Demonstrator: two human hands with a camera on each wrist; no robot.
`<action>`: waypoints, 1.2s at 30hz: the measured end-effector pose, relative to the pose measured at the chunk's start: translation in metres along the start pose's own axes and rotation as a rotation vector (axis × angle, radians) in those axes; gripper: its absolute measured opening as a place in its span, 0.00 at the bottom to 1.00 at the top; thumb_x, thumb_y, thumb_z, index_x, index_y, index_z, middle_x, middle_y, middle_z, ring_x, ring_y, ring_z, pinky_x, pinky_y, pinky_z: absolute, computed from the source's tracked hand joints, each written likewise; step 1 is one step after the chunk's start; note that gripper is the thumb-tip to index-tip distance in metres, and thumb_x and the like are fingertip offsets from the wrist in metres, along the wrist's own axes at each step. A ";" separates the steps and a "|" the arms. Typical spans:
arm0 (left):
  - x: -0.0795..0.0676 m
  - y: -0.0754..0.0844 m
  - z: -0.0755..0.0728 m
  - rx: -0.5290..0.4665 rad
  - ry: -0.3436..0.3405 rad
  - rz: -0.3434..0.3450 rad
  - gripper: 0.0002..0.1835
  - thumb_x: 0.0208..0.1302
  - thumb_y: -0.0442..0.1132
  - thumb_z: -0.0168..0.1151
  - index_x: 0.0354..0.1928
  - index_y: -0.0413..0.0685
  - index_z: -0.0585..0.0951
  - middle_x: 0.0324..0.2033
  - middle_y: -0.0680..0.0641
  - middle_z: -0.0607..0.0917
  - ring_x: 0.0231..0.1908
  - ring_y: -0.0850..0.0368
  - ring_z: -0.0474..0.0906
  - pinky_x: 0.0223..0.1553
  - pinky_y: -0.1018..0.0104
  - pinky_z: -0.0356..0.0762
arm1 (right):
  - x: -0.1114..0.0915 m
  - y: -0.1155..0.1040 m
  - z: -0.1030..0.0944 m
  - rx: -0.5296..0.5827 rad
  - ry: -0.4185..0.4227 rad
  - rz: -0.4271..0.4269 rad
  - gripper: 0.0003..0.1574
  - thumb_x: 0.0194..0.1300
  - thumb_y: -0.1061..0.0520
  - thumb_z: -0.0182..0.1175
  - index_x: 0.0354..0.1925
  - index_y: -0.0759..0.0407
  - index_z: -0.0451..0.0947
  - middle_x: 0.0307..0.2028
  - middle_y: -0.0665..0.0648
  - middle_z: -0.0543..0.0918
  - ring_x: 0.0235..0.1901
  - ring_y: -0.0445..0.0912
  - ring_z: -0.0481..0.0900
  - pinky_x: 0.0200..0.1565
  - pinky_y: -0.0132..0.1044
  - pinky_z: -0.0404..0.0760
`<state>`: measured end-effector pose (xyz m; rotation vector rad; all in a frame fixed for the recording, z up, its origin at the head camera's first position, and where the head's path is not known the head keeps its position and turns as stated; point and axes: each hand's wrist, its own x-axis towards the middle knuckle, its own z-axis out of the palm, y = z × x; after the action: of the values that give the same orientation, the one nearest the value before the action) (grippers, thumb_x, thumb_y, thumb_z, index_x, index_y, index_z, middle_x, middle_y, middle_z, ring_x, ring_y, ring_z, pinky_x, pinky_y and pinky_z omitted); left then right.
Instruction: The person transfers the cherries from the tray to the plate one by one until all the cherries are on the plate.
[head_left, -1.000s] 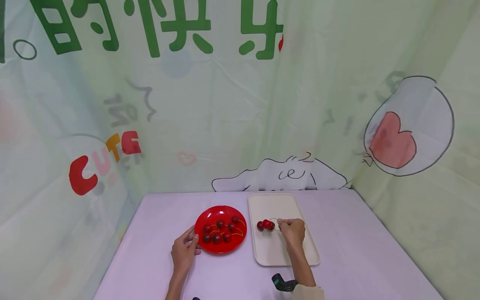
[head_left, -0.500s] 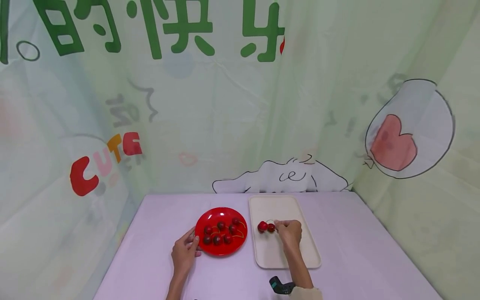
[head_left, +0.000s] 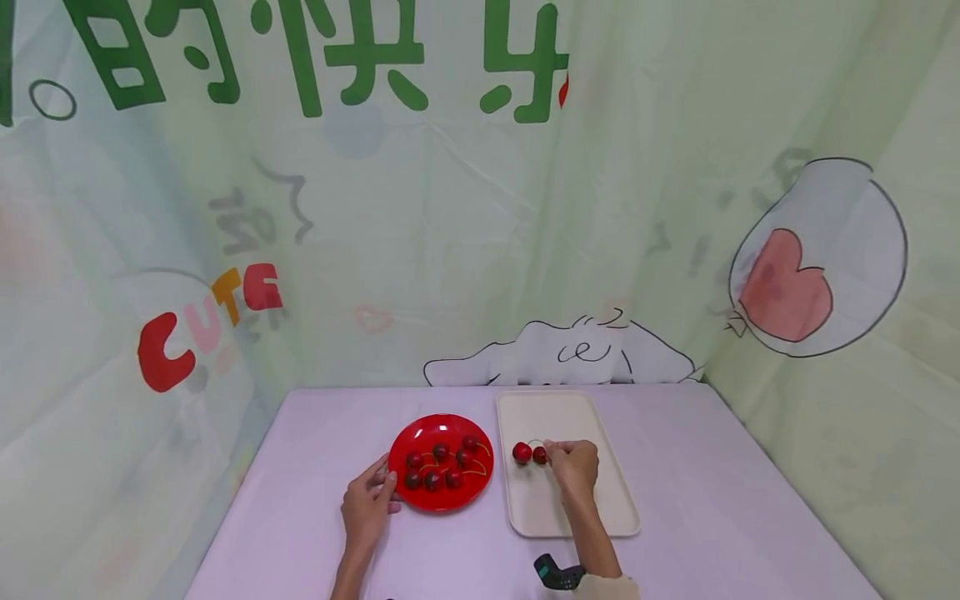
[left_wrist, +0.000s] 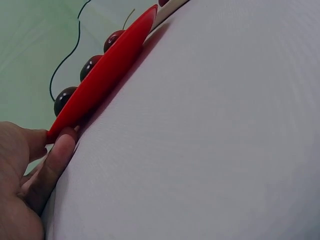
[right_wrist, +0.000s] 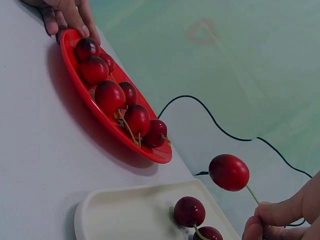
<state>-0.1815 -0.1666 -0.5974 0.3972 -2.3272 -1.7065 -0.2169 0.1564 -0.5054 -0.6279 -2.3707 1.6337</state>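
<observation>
My left hand (head_left: pixel 366 505) grips the left rim of a red plate (head_left: pixel 442 502), thumb over the edge and fingers beneath, as the left wrist view shows. Several dark red cherries (right_wrist: pixel 109 97) with stems lie on that plate. Over a cream tray (head_left: pixel 547 517), my right hand (head_left: pixel 576 469) pinches a cherry (right_wrist: pixel 229 172) by its thin green stem, thumb against fingers. The held cherry hangs above the tray in the right wrist view. Two more cherries (right_wrist: pixel 189 211) rest on the tray below it; in the head view the held one overlaps them.
Both plate and tray stand on a table with a pale lilac cloth (head_left: pixel 300 467), the tray just right of the plate. A printed curtain (head_left: pixel 480 250) hangs behind and at both sides. A black strapped device (head_left: pixel 558 573) sits at the right wrist.
My right hand has shifted a little left, carrying the cherry by its stem toward the plate side of the tray. The left hand and plate stay in place.
</observation>
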 end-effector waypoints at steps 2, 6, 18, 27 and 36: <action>-0.001 -0.001 0.000 -0.007 0.000 0.006 0.25 0.80 0.37 0.65 0.75 0.50 0.80 0.52 0.35 0.88 0.27 0.59 0.89 0.31 0.75 0.88 | -0.001 0.000 0.000 0.000 -0.009 -0.005 0.16 0.72 0.61 0.69 0.43 0.79 0.88 0.30 0.66 0.91 0.40 0.57 0.83 0.35 0.34 0.76; -0.002 0.000 0.000 -0.010 0.003 0.006 0.25 0.80 0.38 0.65 0.75 0.52 0.80 0.53 0.36 0.88 0.27 0.58 0.89 0.33 0.77 0.87 | -0.003 -0.003 0.003 -0.012 -0.014 -0.005 0.16 0.72 0.62 0.69 0.42 0.79 0.89 0.33 0.67 0.91 0.42 0.59 0.84 0.37 0.37 0.79; -0.002 0.005 -0.002 -0.016 0.007 0.025 0.24 0.80 0.38 0.65 0.75 0.51 0.80 0.51 0.35 0.88 0.25 0.60 0.89 0.33 0.77 0.87 | -0.003 -0.011 0.008 0.023 -0.036 -0.014 0.17 0.72 0.60 0.68 0.42 0.79 0.88 0.31 0.66 0.91 0.40 0.57 0.83 0.39 0.36 0.76; -0.006 0.002 -0.002 -0.016 0.003 0.030 0.24 0.80 0.38 0.65 0.75 0.49 0.80 0.50 0.35 0.88 0.25 0.60 0.89 0.32 0.78 0.87 | -0.002 -0.009 0.013 0.037 -0.069 -0.001 0.16 0.72 0.60 0.69 0.40 0.77 0.89 0.28 0.63 0.90 0.34 0.48 0.80 0.38 0.33 0.74; -0.003 0.001 -0.001 -0.019 0.014 0.031 0.24 0.80 0.38 0.65 0.75 0.50 0.80 0.49 0.36 0.88 0.25 0.61 0.88 0.33 0.78 0.87 | -0.005 -0.011 0.020 0.047 -0.055 -0.017 0.15 0.71 0.62 0.69 0.40 0.78 0.88 0.26 0.56 0.85 0.36 0.51 0.79 0.35 0.32 0.74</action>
<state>-0.1785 -0.1659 -0.5958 0.3662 -2.2937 -1.7047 -0.2224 0.1341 -0.5017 -0.5594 -2.3613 1.7158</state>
